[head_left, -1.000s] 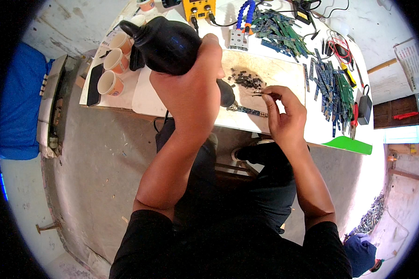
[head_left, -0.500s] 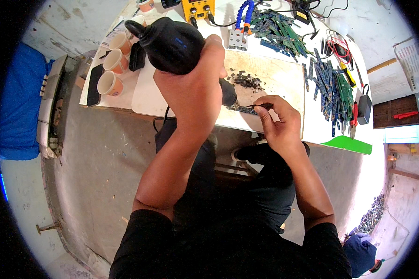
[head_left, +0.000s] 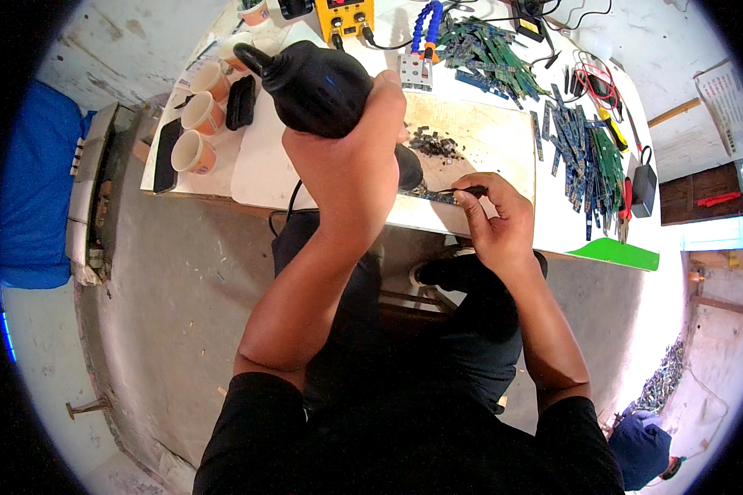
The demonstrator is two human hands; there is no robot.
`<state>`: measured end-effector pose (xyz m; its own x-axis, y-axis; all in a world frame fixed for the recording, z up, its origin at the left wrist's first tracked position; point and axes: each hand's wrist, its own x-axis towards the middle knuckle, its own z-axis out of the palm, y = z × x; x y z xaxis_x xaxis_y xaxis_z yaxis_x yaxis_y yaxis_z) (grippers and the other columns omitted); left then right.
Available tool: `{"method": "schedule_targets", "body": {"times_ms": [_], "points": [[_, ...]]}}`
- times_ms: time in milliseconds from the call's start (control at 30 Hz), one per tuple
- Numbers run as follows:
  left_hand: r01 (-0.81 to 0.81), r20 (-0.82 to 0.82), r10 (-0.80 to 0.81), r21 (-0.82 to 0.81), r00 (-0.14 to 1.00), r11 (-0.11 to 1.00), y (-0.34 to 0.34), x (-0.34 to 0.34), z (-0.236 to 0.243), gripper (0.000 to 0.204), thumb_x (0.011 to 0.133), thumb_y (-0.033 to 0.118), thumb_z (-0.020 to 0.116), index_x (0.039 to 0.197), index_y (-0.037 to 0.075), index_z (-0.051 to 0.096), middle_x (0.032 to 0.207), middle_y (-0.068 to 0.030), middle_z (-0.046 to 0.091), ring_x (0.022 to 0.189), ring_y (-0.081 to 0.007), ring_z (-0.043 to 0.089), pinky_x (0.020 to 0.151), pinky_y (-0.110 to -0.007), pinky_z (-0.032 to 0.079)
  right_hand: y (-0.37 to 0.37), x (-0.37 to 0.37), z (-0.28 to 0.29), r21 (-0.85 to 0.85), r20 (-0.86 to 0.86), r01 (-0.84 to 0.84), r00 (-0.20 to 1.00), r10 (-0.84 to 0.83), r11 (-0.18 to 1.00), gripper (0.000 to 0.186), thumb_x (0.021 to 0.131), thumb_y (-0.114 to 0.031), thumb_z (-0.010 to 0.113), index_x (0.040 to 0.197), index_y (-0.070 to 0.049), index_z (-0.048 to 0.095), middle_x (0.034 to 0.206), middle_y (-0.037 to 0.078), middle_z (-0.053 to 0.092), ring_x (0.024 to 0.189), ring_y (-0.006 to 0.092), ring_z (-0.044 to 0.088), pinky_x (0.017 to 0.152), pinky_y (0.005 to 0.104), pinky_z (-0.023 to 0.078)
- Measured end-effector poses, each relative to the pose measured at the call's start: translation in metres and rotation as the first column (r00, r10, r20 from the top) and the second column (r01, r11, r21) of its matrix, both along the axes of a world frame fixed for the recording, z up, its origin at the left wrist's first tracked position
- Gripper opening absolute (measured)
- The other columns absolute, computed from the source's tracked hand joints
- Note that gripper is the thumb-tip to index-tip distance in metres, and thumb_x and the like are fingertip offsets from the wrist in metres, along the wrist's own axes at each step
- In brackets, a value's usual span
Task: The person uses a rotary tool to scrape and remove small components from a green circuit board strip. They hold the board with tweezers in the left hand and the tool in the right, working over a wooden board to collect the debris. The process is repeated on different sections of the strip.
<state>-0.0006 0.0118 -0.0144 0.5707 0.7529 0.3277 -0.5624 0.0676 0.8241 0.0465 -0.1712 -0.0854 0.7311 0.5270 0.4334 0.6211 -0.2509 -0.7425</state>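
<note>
My left hand (head_left: 347,161) is wrapped around the handle of a black hot air gun (head_left: 324,89), whose nozzle end points down at the table's near edge. Just under the nozzle lies a narrow circuit board strip (head_left: 440,197), partly hidden by the gun. My right hand (head_left: 505,221) pinches dark tweezers (head_left: 473,190), their tips reaching left over the strip. Whether the tips touch it is too small to tell. Beyond the strip, small black chips (head_left: 436,143) lie heaped on a stained, light work board (head_left: 499,132).
Green and blue circuit board strips (head_left: 584,161) are piled at the right, with more strips (head_left: 487,54) at the back. Paper cups (head_left: 194,153) line the left edge beside a black phone-like slab (head_left: 167,155). A yellow soldering station (head_left: 344,18) stands behind. Red-handled pliers (head_left: 626,198) lie far right.
My left hand and the hot air gun have shifted slightly right, the nozzle now closer to the tweezers. My right hand keeps nearly the same place and pinch.
</note>
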Motion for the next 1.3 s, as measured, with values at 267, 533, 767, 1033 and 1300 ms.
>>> {"method": "schedule_targets", "body": {"times_ms": [267,533,767,1033,1300], "points": [[-0.004,0.010,0.004,-0.013,1.000,1.000,0.000,0.001,0.000,0.014,0.085,0.005,0.074,0.074,0.004,0.066,0.063,0.0002,0.067,0.058,-0.0069,0.066,0.058,-0.022,0.050,0.001,-0.001,0.000,-0.007,0.002,-0.003,1.000,0.003,1.000,0.011,0.086,0.000,0.071,0.095,-0.001,0.067,0.089,0.015,0.067,0.075,0.0260,0.066,0.067,0.0333,0.052],[-0.026,-0.012,0.026,-0.012,1.000,1.000,-0.003,0.001,0.004,0.011,0.084,0.000,0.070,0.083,0.003,0.059,0.061,-0.0038,0.060,0.053,-0.0136,0.058,0.056,-0.027,0.047,0.001,0.000,-0.002,-0.021,-0.019,0.000,1.000,-0.001,1.000,0.010,0.086,-0.001,0.071,0.096,-0.001,0.067,0.089,0.014,0.067,0.076,0.0264,0.066,0.067,0.0333,0.051],[0.015,0.023,-0.015,0.019,1.000,1.000,0.003,0.000,-0.001,0.013,0.085,0.006,0.074,0.074,0.005,0.066,0.064,0.0002,0.067,0.058,-0.0073,0.066,0.059,-0.021,0.050,0.002,0.001,0.000,-0.008,-0.012,-0.010,1.000,0.010,1.000,0.008,0.087,-0.001,0.070,0.095,-0.001,0.067,0.091,0.016,0.068,0.079,0.0291,0.068,0.069,0.0341,0.052],[0.007,0.019,-0.007,0.006,1.000,1.000,0.002,0.000,0.001,0.014,0.085,0.006,0.074,0.074,0.005,0.066,0.063,0.0002,0.067,0.057,-0.0070,0.066,0.059,-0.021,0.049,0.003,0.001,0.001,-0.020,-0.019,-0.008,1.000,0.008,1.000,0.008,0.087,0.000,0.070,0.094,0.000,0.067,0.091,0.016,0.069,0.080,0.0304,0.068,0.070,0.0342,0.052],[0.054,0.067,-0.056,0.034,0.996,0.998,0.005,0.000,-0.004,0.013,0.086,0.007,0.074,0.075,0.005,0.067,0.063,-0.0005,0.068,0.057,-0.0079,0.066,0.058,-0.022,0.050,0.003,0.000,0.003,-0.021,-0.055,-0.011,0.998,0.010,1.000,0.009,0.087,0.001,0.070,0.095,0.000,0.067,0.092,0.016,0.069,0.081,0.0294,0.069,0.071,0.0341,0.053]]}}
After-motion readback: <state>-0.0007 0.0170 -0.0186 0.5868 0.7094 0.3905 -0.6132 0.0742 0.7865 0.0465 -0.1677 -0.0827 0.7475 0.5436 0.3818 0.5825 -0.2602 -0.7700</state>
